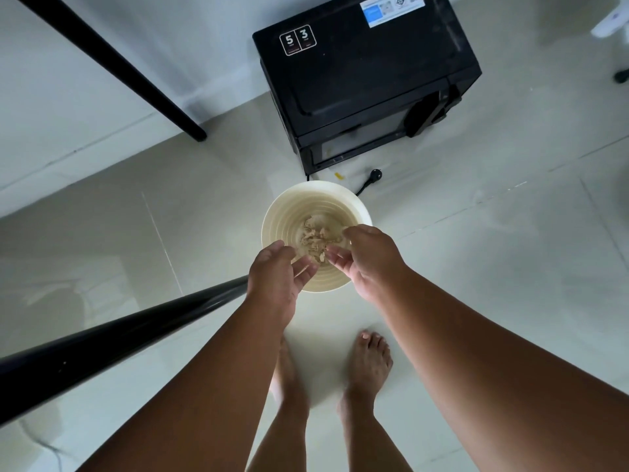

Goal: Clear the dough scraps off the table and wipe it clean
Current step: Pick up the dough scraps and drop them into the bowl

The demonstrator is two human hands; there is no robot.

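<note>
The person's arms are bare, with no sleeves. The left hand (275, 277) and right hand (366, 258) wear nothing. The feet (369, 364) are bare too.

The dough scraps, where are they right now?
In the head view, the dough scraps lie at the bottom of the cream bin on the floor, just beyond both hands and in front of the black oven.

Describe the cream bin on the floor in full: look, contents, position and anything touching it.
The cream bin is round, seemingly plastic, with stepped rings down its inner wall. It stands upright and open on the pale tiled floor, just in front of a black oven, near its loose plug. Pale dough scraps lie at the bottom. The left hand and right hand hover over its near rim, fingers loosely spread; contact cannot be told.
</note>
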